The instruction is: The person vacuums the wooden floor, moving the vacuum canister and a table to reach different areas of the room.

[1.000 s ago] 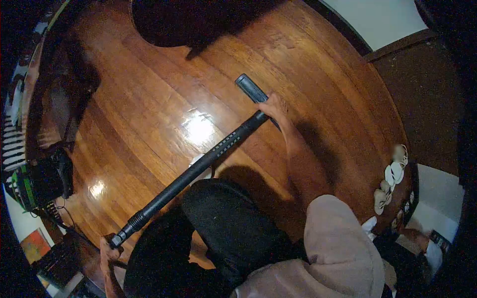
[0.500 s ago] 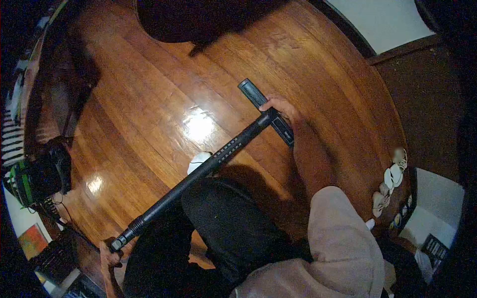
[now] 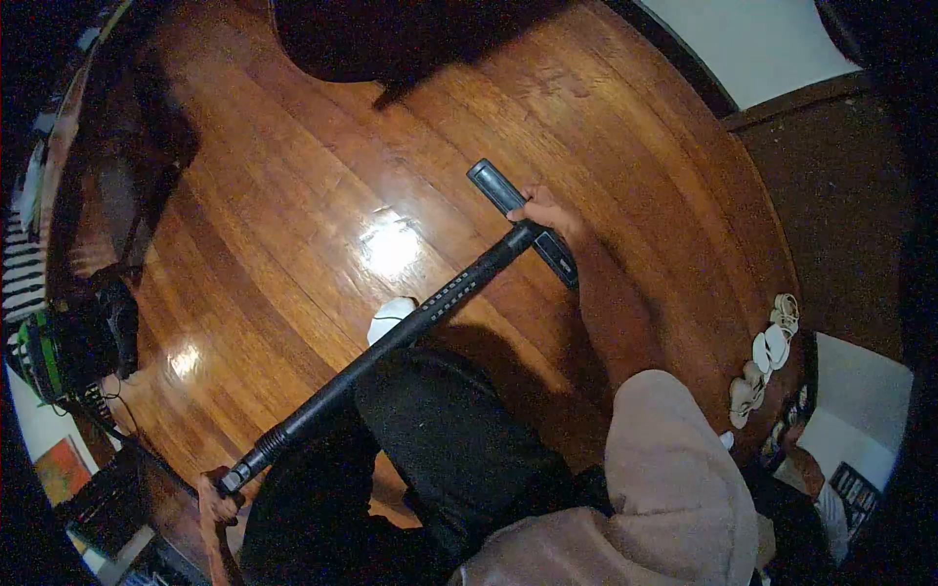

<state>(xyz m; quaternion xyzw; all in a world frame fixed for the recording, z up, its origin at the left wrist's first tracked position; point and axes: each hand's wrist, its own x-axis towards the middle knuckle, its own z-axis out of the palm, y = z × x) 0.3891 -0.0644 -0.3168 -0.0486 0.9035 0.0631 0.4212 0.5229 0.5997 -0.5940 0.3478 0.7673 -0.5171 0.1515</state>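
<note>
A long black vacuum cleaner tube (image 3: 357, 369) slants across my lap, its T-shaped floor head (image 3: 496, 186) at the upper right. My right hand (image 3: 549, 210) grips the head where it joins the tube, and its palm side is hidden. At the lower left, my left hand (image 3: 217, 496) is closed round the tube's other end, by a light grey fitting. A dark hose (image 3: 156, 461) runs from near that hand towards a green and black machine (image 3: 41, 354) at the left edge. My left fingers are partly hidden.
Glossy wooden floor (image 3: 293, 195) spreads around me. A white shoe (image 3: 391, 320) shows behind the tube. Several pale shoes (image 3: 772, 347) line the right side, near an open white box (image 3: 850, 400). Dark furniture (image 3: 391, 39) stands at the top.
The tube and both hands stay almost in place; my right hand shifts very slightly on the floor head. A brownish shape appears by the white box at the lower right.
</note>
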